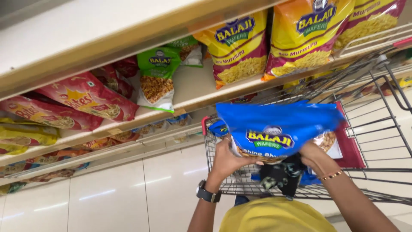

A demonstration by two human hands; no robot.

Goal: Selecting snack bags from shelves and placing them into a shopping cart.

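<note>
Blue snack bag (pixel 279 126) is gripped at both lower corners by the left hand (pixel 227 161) and right hand (pixel 315 157), above the wire cart (pixel 377 129), where more blue bags (pixel 219 127) are seen.

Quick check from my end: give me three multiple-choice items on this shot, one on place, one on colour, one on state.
1. The blue snack bag is: A over the wire shopping cart; B on a shelf; C on the floor.
2. The packet standing alone on the cream shelf is: A black; B green and white; C purple.
3. The blue bag is held by: A nobody; B one hand; C both hands.

A: cart wire shows below it.
B: green and white packet.
C: left hand and right hand grip its lower edge.
</note>
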